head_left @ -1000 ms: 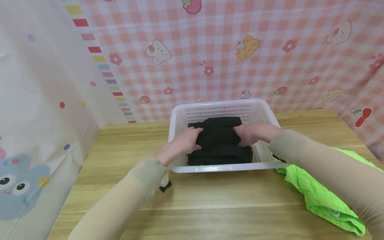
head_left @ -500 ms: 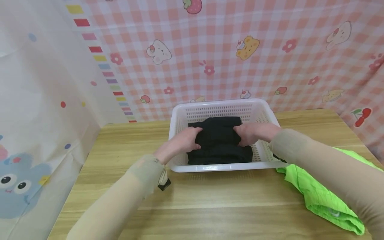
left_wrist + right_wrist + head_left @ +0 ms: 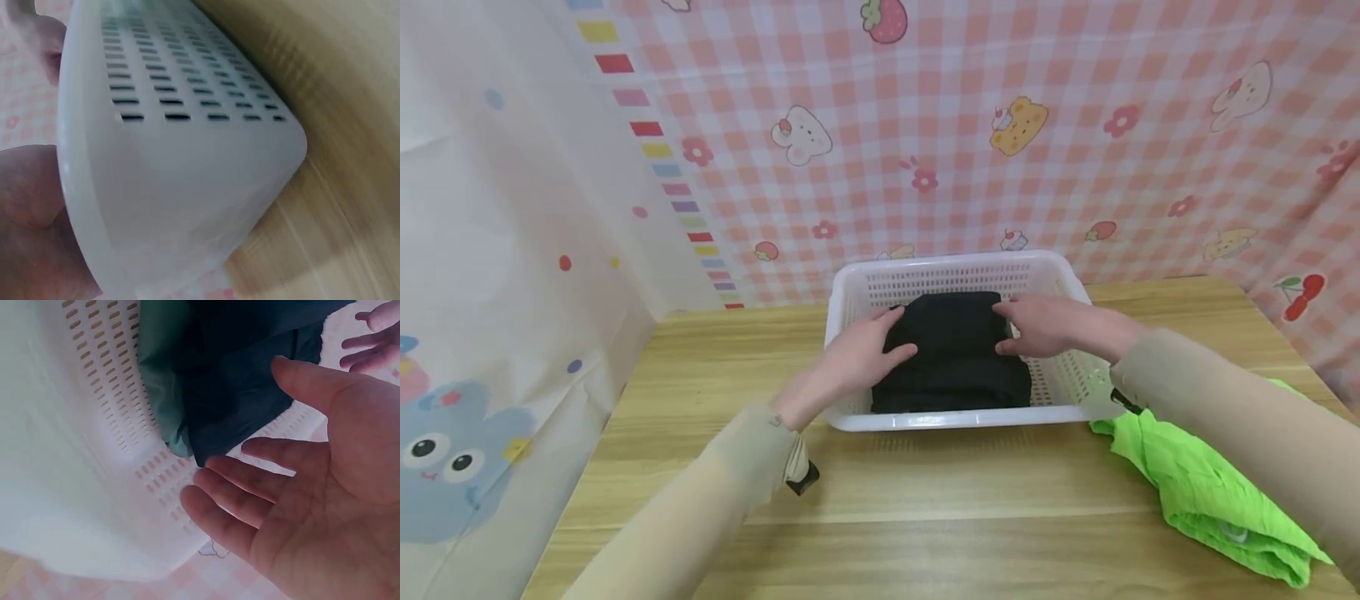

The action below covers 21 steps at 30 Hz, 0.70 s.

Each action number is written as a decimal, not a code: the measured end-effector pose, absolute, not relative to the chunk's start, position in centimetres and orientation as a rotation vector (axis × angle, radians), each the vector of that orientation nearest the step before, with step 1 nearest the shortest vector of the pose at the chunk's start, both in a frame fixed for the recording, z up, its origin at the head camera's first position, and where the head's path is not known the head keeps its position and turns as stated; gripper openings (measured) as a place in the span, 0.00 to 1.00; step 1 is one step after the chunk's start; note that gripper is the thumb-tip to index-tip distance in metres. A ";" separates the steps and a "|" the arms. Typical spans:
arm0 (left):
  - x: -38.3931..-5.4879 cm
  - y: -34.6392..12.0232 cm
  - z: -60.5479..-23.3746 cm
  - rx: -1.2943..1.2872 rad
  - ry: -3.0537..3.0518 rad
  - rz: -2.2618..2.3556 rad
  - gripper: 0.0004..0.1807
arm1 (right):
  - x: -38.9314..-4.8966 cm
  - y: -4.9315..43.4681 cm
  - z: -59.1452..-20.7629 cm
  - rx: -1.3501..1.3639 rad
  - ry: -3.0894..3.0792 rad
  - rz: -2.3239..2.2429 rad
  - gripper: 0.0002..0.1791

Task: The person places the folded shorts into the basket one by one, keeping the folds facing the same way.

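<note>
A folded black garment [image 3: 951, 354] lies inside a white plastic basket [image 3: 985, 419] in the head view. In the right wrist view, a folded green fabric edge [image 3: 164, 381] shows along the dark cloth. My left hand [image 3: 861, 354] is over the left side of the garment, thumb and fingers spread apart. My right hand [image 3: 1043, 325] hovers at the garment's right side; the right wrist view shows its palm and loosely extended fingers holding nothing. The left wrist view is mostly filled by the basket's outer wall [image 3: 181, 169], with part of the left hand behind the rim.
Bright green clothing [image 3: 1210, 492] lies on the wooden table [image 3: 970, 533], right of the basket and partly under the right forearm. A pink checked cloth [image 3: 887, 175] with cartoon prints hangs behind. A white printed sheet [image 3: 497, 250] hangs on the left.
Both hands have let go of the black garment. The right hand has drawn back to the right, and the left hand's fingers have spread. The garment stays in the basket.
</note>
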State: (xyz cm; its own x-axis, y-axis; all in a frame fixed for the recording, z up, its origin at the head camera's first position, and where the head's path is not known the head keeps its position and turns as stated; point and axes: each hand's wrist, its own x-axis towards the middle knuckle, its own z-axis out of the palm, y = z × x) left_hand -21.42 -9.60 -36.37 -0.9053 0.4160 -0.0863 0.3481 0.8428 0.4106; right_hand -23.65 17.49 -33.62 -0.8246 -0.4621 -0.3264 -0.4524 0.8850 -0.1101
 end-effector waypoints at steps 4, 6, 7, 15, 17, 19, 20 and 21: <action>-20.2 -9.5 -36.0 0.637 2.900 0.683 0.38 | -22.3 18.6 -33.4 -0.771 2.817 -0.150 0.37; -19.4 -9.4 -35.7 0.669 2.903 0.731 0.39 | -21.6 19.3 -33.4 -0.798 2.853 -0.209 0.37; -19.0 -9.3 -35.7 0.680 2.902 0.754 0.39 | -21.1 19.7 -33.5 -0.810 2.868 -0.239 0.36; -16.6 -8.7 -35.8 0.764 2.932 0.901 0.39 | -17.7 22.6 -33.7 -0.804 2.960 -0.406 0.39; -15.9 -8.4 -36.0 0.769 2.929 0.963 0.39 | -16.8 23.4 -33.9 -0.776 2.977 -0.423 0.39; -15.3 -8.0 -36.2 0.768 2.923 1.018 0.39 | -16.0 24.4 -34.1 -0.731 2.989 -0.439 0.40; -14.9 -7.8 -36.3 0.768 2.918 1.046 0.38 | -15.7 24.8 -34.3 -0.716 2.999 -0.442 0.41; -14.6 -7.6 -36.4 0.767 2.915 1.072 0.38 | -15.3 25.2 -34.4 -0.702 3.009 -0.446 0.41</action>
